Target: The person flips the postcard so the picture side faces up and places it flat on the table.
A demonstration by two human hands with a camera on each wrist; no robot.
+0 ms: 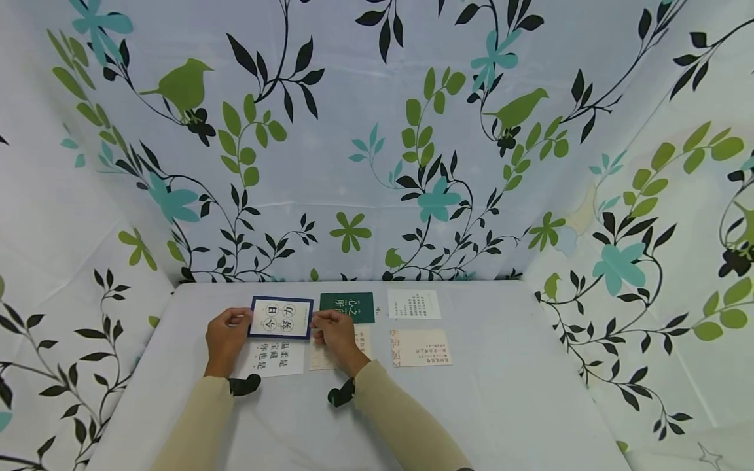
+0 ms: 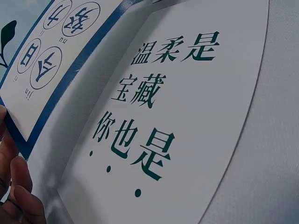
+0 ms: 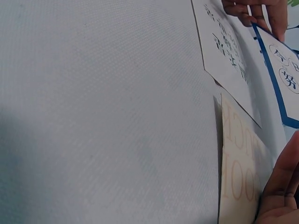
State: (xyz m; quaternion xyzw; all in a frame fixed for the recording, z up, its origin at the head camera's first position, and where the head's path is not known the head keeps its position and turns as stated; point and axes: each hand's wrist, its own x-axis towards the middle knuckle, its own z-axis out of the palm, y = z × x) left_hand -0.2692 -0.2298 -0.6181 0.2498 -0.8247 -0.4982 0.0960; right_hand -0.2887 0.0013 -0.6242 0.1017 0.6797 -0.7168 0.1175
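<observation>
A white card with a blue border [image 1: 281, 317] and circled characters is held up between both hands, tilted above the table. My left hand [image 1: 226, 337] pinches its left edge, and my right hand [image 1: 337, 339] pinches the right edge. Beneath it lies a white card with dark green characters [image 2: 154, 107], partly covered in the head view. A cream card [image 3: 238, 163] with pale orange lettering lies under the right hand, which hides part of it. Just behind the right hand is a dark green card [image 1: 359, 307] with white characters.
Farther right on the white table [image 1: 501, 392] lie a white card with small text [image 1: 414, 304] and, nearer, a cream card with an orange patterned edge [image 1: 421, 347]. A leaf-and-bird patterned cloth [image 1: 330, 163] rises behind the table and on both sides.
</observation>
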